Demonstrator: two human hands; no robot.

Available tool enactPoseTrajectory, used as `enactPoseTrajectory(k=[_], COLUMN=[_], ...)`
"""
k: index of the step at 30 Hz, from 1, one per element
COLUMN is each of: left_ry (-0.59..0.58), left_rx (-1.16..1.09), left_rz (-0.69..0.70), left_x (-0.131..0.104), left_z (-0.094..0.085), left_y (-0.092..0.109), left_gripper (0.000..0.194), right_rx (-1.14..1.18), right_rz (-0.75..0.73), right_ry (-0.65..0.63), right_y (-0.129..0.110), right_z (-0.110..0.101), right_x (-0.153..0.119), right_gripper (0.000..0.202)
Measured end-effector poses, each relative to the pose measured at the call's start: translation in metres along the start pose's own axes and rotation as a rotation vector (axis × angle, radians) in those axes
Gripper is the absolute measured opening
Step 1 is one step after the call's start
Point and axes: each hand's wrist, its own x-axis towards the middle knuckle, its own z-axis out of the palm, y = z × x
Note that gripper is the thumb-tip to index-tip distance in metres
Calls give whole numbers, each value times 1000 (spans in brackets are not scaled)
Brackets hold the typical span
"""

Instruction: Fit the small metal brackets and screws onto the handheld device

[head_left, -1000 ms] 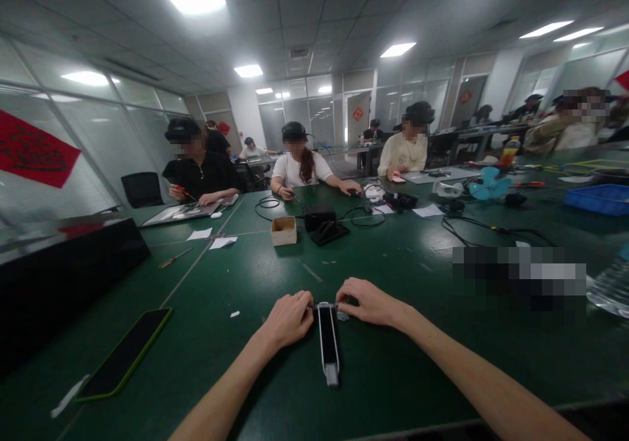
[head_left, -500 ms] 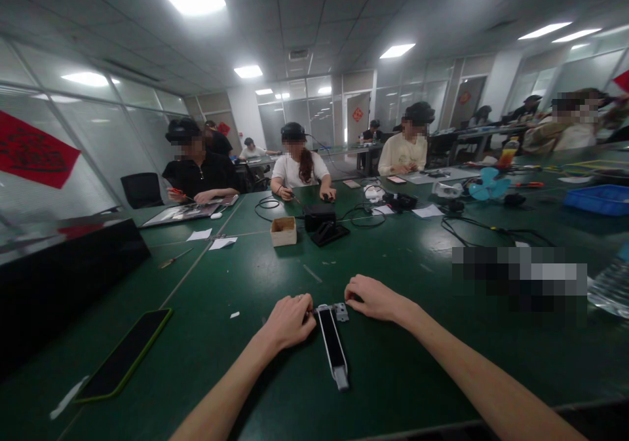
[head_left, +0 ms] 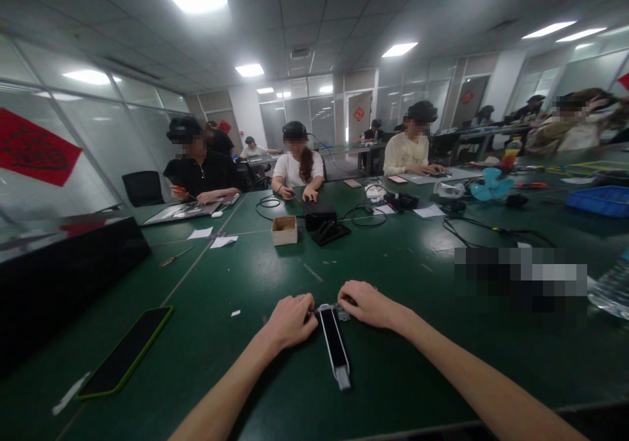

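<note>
On the green table lies a long, narrow part with a black middle and white edges [head_left: 335, 343], a grey block [head_left: 343, 379] at its near end. A small metal bracket [head_left: 343, 314] sticks out to the right of its far end. My left hand [head_left: 291, 320] is closed at the left side of that far end, its fingertips pinched on something hidden under them. My right hand [head_left: 366, 302] has its fingers bent down over the metal bracket, covering most of it; the fingertips are pressed at its far side.
A phone with a green edge [head_left: 126, 352] lies at the left, by a black panel [head_left: 73, 284]. Ahead stand a small box [head_left: 284, 232] and a black device [head_left: 320, 217]. Cables, a blue fan [head_left: 491, 184], a blue tray [head_left: 599, 203] and a clear bottle [head_left: 612, 290] are at the right. Several people sit opposite.
My right hand has moved left and down onto the metal bracket, which was in plain sight before. My left hand has stayed at the far end of the narrow part.
</note>
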Motion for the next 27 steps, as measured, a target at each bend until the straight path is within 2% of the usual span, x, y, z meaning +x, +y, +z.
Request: enactPoseTrajectory(k=[12, 18, 27], left_ry=[30, 29, 17], left_rx=[-15, -2, -7], left_rz=[31, 36, 33], left_x=[0, 1, 0], left_z=[4, 5, 1], left_y=[-4, -4, -3], left_gripper=[12, 14, 14], right_rx=[93, 34, 66], right_rz=[73, 54, 54], right_ry=[-22, -24, -58], right_y=[1, 0, 2], right_z=[1, -1, -1], right_x=[-1, 0, -2], right_gripper=[22, 24, 19])
